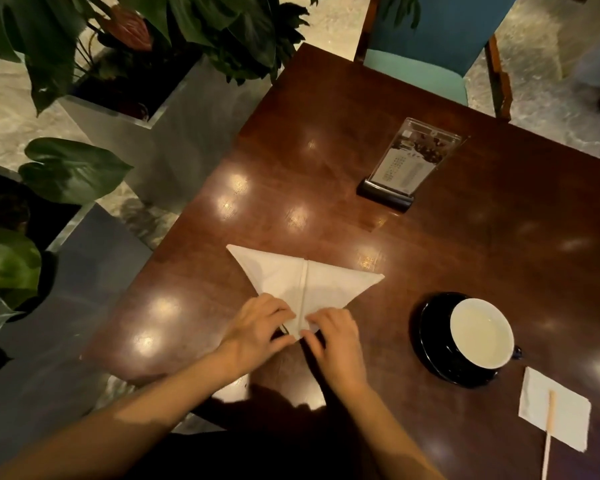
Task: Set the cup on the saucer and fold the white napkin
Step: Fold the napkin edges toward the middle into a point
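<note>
The white napkin (302, 280) lies on the dark wooden table (482, 237) as a triangle with a seam down its middle, its point toward me. My left hand (257, 332) and my right hand (333, 337) pinch that near point from either side, fingertips on the cloth. To the right, the cup (482, 332), white inside and dark outside, stands on the black saucer (430, 337).
A small white paper napkin (565, 417) with a wooden stirrer (549, 434) on it lies at the near right. A clear menu stand (409, 164) is further back. A teal chair (426, 39) stands beyond the table; planters with leafy plants (125, 98) line the left.
</note>
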The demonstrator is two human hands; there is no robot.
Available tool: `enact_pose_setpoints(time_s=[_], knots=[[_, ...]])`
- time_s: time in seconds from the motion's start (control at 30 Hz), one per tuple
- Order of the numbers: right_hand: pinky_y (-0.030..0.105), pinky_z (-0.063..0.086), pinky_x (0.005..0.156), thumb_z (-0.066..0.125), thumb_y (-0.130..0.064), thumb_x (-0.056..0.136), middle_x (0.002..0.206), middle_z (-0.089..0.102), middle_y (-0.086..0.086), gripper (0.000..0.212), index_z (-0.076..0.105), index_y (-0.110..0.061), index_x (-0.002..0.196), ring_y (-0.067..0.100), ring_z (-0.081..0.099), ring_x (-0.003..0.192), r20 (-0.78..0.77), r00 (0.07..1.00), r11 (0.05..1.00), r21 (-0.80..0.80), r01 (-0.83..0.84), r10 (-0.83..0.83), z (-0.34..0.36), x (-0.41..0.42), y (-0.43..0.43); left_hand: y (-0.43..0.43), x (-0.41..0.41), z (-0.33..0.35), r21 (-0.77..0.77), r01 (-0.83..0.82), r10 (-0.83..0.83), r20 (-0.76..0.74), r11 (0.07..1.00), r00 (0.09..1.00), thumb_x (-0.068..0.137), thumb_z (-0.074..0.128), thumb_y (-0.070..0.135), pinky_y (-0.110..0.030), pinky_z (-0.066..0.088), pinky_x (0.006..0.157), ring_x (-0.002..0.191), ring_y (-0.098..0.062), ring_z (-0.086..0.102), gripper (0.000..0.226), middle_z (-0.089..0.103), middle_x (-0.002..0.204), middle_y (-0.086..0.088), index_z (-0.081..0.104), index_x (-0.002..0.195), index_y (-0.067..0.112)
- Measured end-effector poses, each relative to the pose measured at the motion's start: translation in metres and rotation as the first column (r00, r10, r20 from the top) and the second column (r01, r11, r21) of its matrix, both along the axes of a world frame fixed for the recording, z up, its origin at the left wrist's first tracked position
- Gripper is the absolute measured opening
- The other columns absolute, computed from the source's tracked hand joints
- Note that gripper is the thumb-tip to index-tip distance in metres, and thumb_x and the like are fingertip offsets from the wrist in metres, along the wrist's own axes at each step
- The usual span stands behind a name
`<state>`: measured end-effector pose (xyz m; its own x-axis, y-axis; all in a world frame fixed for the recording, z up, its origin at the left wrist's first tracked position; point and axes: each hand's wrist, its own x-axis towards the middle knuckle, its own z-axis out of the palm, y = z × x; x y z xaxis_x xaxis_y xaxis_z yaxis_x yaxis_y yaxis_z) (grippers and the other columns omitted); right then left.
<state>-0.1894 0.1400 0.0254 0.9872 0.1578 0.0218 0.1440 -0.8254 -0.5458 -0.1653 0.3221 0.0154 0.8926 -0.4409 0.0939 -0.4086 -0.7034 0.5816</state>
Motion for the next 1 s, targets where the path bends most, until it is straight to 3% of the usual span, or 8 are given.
enact_pose_setpoints(time_s=[0.13, 0.23, 0.37, 0.53, 0.7, 0.8, 0.9, 1.0], knots=[[0.028, 0.047, 0.085, 0.068, -0.023, 0.081, 0.104, 0.059, -0.005, 0.022, 0.063, -0.017, 0.101, 0.012, 0.049, 0.095, -0.052, 0.999, 0.999, 0.03, 0.013, -0.011, -0.013, -0.007, 0.004, -0.003, -0.01, -0.013, -0.013, -0.023, 0.023, 0.007, 1.0, 1.0, 0.065, 0.081, 0.023, -0.03, 0.047, 0.084, 0.098, -0.013, 0.049, 0.042, 0.063, 0.103, 0.0, 0.066, 0.103, 0.012], [0.027, 0.048, 0.083, 0.069, -0.017, 0.081, 0.1, 0.06, -0.003, 0.016, 0.065, -0.014, 0.096, 0.014, 0.051, 0.094, -0.034, 0.999, 0.999, 0.035, 0.018, -0.017, -0.012, -0.005, 0.004, -0.006, -0.007, -0.015, -0.02, -0.029, 0.03, 0.03, 0.999, 0.999, 0.062, 0.083, 0.017, -0.026, 0.043, 0.083, 0.095, -0.013, 0.047, 0.039, 0.064, 0.097, -0.003, 0.068, 0.097, 0.008], [0.026, 0.046, 0.076, 0.066, -0.017, 0.084, 0.09, 0.059, -0.002, 0.005, 0.065, -0.013, 0.086, 0.013, 0.05, 0.087, -0.011, 0.998, 0.997, 0.029, 0.068, -0.067, -0.012, -0.008, 0.007, -0.007, -0.002, -0.013, -0.022, -0.035, 0.036, 0.051, 0.999, 0.998, 0.073, 0.069, 0.022, -0.026, 0.041, 0.079, 0.091, -0.014, 0.046, 0.023, 0.065, 0.09, -0.005, 0.07, 0.088, 0.006], [0.024, 0.047, 0.077, 0.069, -0.025, 0.082, 0.095, 0.059, -0.001, 0.019, 0.063, -0.014, 0.096, 0.014, 0.05, 0.09, -0.032, 0.999, 0.999, 0.029, 0.044, -0.043, -0.018, -0.015, 0.014, -0.011, -0.006, -0.012, -0.055, -0.054, 0.057, 0.066, 0.997, 0.996, 0.082, 0.049, 0.022, -0.022, 0.042, 0.076, 0.09, -0.011, 0.046, 0.027, 0.067, 0.089, -0.004, 0.072, 0.083, 0.006], [0.034, 0.052, 0.078, 0.072, -0.016, 0.078, 0.1, 0.06, 0.003, 0.032, 0.058, -0.015, 0.106, 0.023, 0.057, 0.089, -0.011, 0.998, 0.997, -0.027, -0.069, 0.069, -0.015, -0.012, 0.014, -0.015, -0.014, -0.017, -0.072, -0.157, 0.16, 0.052, 0.985, 0.986, 0.078, 0.061, 0.012, -0.023, 0.041, 0.078, 0.093, -0.013, 0.046, 0.013, 0.062, 0.095, -0.001, 0.071, 0.085, 0.007], [0.034, 0.051, 0.073, 0.065, -0.019, 0.083, 0.093, 0.061, 0.002, 0.025, 0.059, -0.018, 0.107, 0.023, 0.058, 0.083, 0.022, 0.993, 0.994, -0.006, -0.113, 0.113, -0.012, -0.007, 0.014, -0.013, -0.019, -0.02, -0.059, -0.171, 0.173, 0.037, 0.983, 0.984, 0.081, 0.054, 0.022, -0.027, 0.039, 0.083, 0.098, -0.015, 0.046, 0.021, 0.052, 0.104, 0.006, 0.068, 0.093, 0.01], [0.031, 0.049, 0.07, 0.051, -0.03, 0.087, 0.088, 0.061, 0.0, 0.023, 0.062, -0.018, 0.103, 0.02, 0.058, 0.078, 0.034, 0.989, 0.989, 0.001, -0.147, 0.146, -0.009, -0.004, 0.011, -0.013, -0.023, -0.018, -0.046, -0.176, 0.177, 0.026, 0.983, 0.984, 0.081, 0.053, 0.027, -0.026, 0.037, 0.089, 0.101, -0.015, 0.045, 0.026, 0.059, 0.105, -0.001, 0.064, 0.1, 0.012], [0.028, 0.05, 0.065, 0.047, -0.033, 0.086, 0.083, 0.062, -0.001, 0.027, 0.064, -0.015, 0.096, 0.02, 0.059, 0.074, 0.063, 0.982, 0.982, -0.068, -0.174, 0.178, -0.01, -0.002, 0.012, -0.015, -0.023, -0.017, -0.061, -0.218, 0.218, 0.0, 0.974, 0.976, 0.078, 0.068, 0.016, -0.025, 0.036, 0.09, 0.102, -0.013, 0.043, 0.03, 0.061, 0.104, -0.002, 0.061, 0.107, 0.012]])
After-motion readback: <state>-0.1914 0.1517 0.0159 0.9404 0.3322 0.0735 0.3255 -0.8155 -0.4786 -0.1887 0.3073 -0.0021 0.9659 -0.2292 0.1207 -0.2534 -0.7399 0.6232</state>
